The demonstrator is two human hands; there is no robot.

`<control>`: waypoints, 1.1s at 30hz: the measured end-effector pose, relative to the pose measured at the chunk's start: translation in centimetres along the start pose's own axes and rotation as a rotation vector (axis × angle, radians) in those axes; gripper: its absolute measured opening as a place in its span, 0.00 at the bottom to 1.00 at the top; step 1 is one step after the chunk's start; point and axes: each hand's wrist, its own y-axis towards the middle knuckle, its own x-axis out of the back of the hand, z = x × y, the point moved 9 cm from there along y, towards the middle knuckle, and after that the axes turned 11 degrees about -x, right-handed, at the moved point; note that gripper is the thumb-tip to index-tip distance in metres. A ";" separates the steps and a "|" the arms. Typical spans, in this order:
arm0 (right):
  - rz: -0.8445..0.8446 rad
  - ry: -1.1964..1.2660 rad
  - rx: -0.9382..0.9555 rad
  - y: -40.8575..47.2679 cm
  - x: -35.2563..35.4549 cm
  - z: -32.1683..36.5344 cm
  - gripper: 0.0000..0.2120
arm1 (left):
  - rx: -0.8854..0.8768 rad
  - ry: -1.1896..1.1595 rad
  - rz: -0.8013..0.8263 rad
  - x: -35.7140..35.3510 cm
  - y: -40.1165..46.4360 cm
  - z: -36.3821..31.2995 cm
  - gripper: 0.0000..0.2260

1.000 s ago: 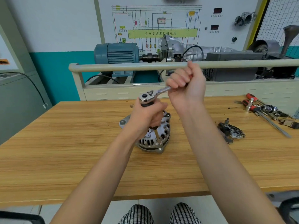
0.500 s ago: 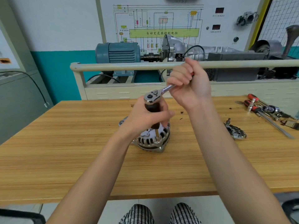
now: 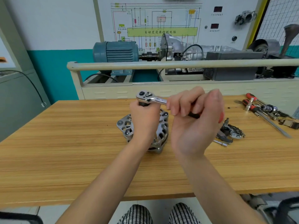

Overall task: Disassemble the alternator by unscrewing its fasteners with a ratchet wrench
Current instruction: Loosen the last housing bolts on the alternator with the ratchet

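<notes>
Wooden plank surface (image 3: 64, 159) fills the frame; mid-frame on it sits the silver finned alternator (image 3: 127, 128). Right hand (image 3: 194, 120) curls tight round the chrome ratchet wrench (image 3: 152, 99) handle, while left hand (image 3: 144, 120) grips the black socket extension beneath its head, above the alternator.

Automotive training workshop, wiring-diagram board (image 3: 161, 21), electric motor (image 3: 116, 51), workbench (image 3: 64, 151)
</notes>
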 end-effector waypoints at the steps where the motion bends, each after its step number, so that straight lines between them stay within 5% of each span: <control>1: 0.002 0.008 -0.029 0.5 0.1 -0.1 0.17 | 0.003 0.008 -0.001 0.2 -0.1 0.1 0.13; 3: -0.041 0.105 -0.229 2.8 1.0 -1.2 0.21 | -0.016 0.018 0.142 0.0 0.0 0.0 0.11; 7: -0.132 0.403 -0.820 6.6 2.1 -6.5 0.25 | -0.134 0.004 0.728 -2.8 -0.7 -1.8 0.11; 10: -0.135 0.496 -1.034 6.9 1.6 -9.2 0.24 | -0.061 -0.096 0.837 -4.0 -0.7 -2.0 0.11; 13: -0.187 0.494 -0.908 7.0 1.8 -8.7 0.22 | 0.068 -0.268 0.844 -4.8 -1.5 -1.4 0.13; 17: -0.249 0.294 -0.437 4.8 3.2 -3.6 0.23 | -0.015 -0.232 0.530 -3.2 -0.7 -0.9 0.17; 21: -0.078 0.068 -0.076 0.3 1.0 -0.1 0.19 | -0.052 -0.092 0.130 -1.0 0.1 -0.9 0.11; 24: 0.006 0.005 -0.008 -0.1 0.1 0.4 0.18 | -0.046 -0.046 0.150 -0.7 0.0 -0.8 0.12; 29: -0.206 0.319 -0.686 5.7 3.2 -4.9 0.23 | -0.167 0.065 0.651 -2.5 -0.2 -1.8 0.07; 33: -0.187 0.418 -1.038 6.8 2.1 -8.7 0.20 | -0.081 -0.061 0.821 -4.8 -1.5 -1.5 0.10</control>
